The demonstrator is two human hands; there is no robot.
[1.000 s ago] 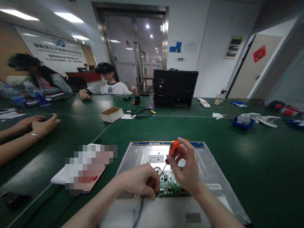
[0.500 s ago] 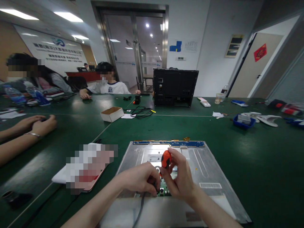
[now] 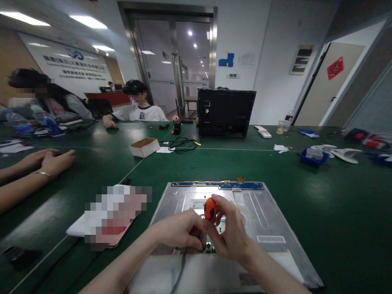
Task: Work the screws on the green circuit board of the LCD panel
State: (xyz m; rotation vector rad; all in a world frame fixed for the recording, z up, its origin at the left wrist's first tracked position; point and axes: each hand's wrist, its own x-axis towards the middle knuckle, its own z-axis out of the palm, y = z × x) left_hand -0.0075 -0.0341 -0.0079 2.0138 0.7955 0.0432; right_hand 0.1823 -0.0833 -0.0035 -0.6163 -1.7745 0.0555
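A metal-backed display panel [image 3: 260, 253] lies flat on the green table in front of me. My right hand [image 3: 228, 228] is closed around the orange and black handle of a screwdriver [image 3: 210, 209], which stands nearly upright; its tip is hidden. Under both hands is a green circuit board [image 3: 209, 247], mostly covered by them. Close beside it, my left hand [image 3: 183, 232] has its fingers closed on a dark cable [image 3: 181, 271] that runs down toward me. The cable's end is hidden in those fingers. A blue strip board [image 3: 196, 185] lines the panel's far edge.
A pink phone [image 3: 131, 216], partly blurred, lies left of the panel. Farther off are a small open box [image 3: 144, 148], a coiled black cable [image 3: 183, 145], a black monitor [image 3: 226, 114] and a blue tray [image 3: 314, 157]. A co-worker's hands [image 3: 52, 163] rest at the left.
My right hand has moved left and down with the screwdriver, which has gone from slanted to nearly upright. My left hand has stayed in place.
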